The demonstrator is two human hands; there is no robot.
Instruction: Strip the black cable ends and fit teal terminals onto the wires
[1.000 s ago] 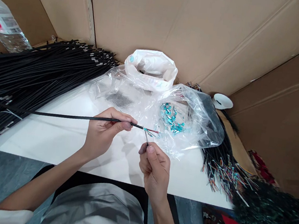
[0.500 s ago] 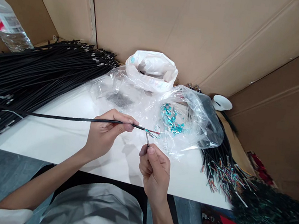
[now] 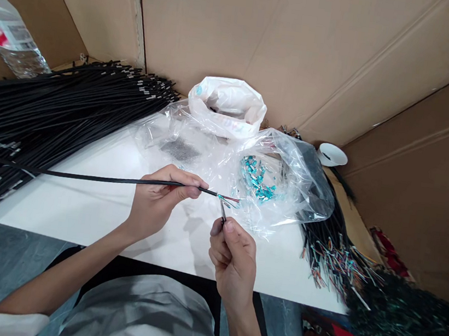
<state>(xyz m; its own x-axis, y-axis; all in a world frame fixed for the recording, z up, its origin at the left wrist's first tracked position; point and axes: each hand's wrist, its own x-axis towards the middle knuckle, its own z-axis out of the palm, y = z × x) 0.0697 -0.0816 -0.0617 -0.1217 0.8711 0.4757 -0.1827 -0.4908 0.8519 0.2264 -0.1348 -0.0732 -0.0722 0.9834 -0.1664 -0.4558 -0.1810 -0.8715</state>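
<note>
My left hand (image 3: 160, 198) pinches a black cable (image 3: 94, 177) between thumb and fingers near its stripped end. Thin coloured wires (image 3: 229, 199), red and teal among them, fan out from that end to the right. My right hand (image 3: 233, 254) is closed on a small pointed metal tool (image 3: 223, 210), held upright below the wires. The tool's tip is at the base of the wires; whether it touches them is too small to tell. Behind the wires, teal and silver scraps (image 3: 258, 178) lie in clear plastic.
Black cables (image 3: 50, 106) are heaped at the left beside a water bottle (image 3: 14, 38). A white bag (image 3: 227, 108) stands at the back, near a small white cup (image 3: 332, 155). Cables with bared wires (image 3: 333, 254) lie at the right. Cardboard walls (image 3: 243, 27) enclose the table (image 3: 97, 217).
The metal tool has tilted and turned slightly in my right hand, which has shifted a little to the right. My left hand and the cable have stayed in place.
</note>
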